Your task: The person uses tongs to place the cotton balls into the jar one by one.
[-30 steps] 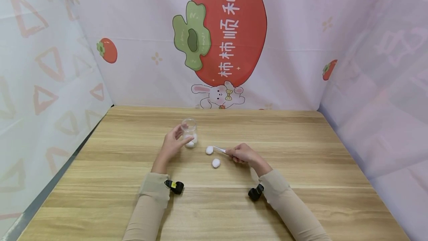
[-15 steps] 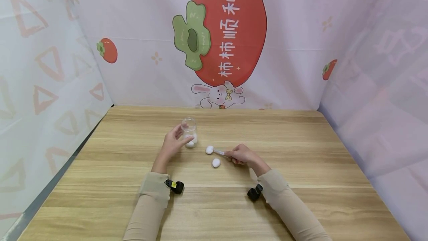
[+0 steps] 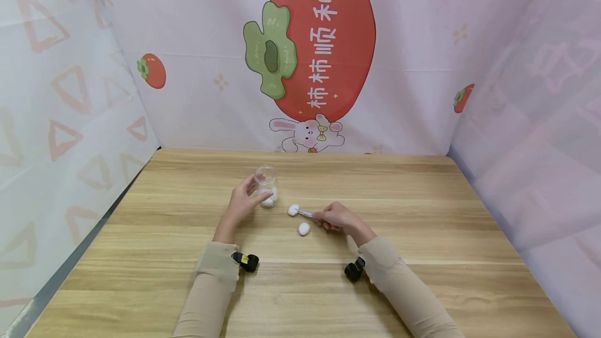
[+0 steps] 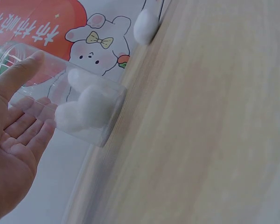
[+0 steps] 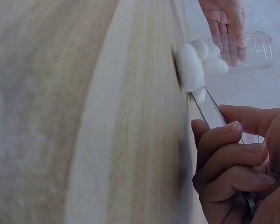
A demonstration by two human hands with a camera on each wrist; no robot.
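Note:
My left hand (image 3: 243, 201) holds a clear jar (image 4: 60, 88) upright on the table, thumb on one side and fingers on the other. White cotton balls (image 4: 91, 105) lie in its bottom. In my right hand (image 3: 337, 216) is a pair of metal tweezers (image 3: 307, 214), pinched between thumb and fingers. Their tips reach a cotton ball (image 3: 293, 210) on the table, right of the jar; the left wrist view shows this cotton ball (image 4: 146, 26) at the tips. A second loose cotton ball (image 3: 304, 229) lies nearer to me, touched by neither hand.
The wooden table (image 3: 300, 301) runs to a printed cloth backdrop (image 3: 202, 108) behind, with cloth walls on both sides. The jar's mouth (image 3: 266, 173) is uncovered and faces up. A black wrist camera (image 3: 246, 261) sits at the left cuff.
My right hand has shifted slightly left, and the tweezers' tips have gone from the ball's right edge onto the ball. The left hand and jar have stayed in place.

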